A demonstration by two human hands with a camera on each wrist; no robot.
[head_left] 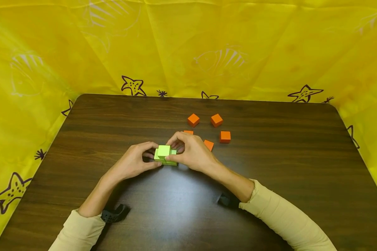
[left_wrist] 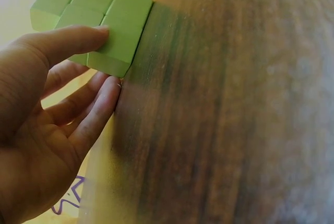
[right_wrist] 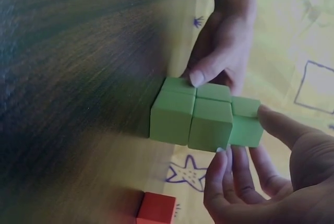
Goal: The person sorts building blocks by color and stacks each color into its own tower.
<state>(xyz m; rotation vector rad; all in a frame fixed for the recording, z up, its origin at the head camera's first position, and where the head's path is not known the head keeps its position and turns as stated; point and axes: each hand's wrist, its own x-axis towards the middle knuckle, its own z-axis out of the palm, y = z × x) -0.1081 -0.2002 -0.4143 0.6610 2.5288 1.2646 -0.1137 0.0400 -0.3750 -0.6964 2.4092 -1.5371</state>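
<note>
While the right grip [head_left: 194, 152] pinches the top cube [head_left: 164, 151], the left grip [head_left: 132, 160] holds the green cubes [right_wrist: 210, 126] below. A sideways drag on release could skew them.

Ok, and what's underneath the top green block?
Beneath the top green block, other green blocks show, stacked in two layers. Its underside, and the faces it sits directly over, are covered and can't be seen.
</note>
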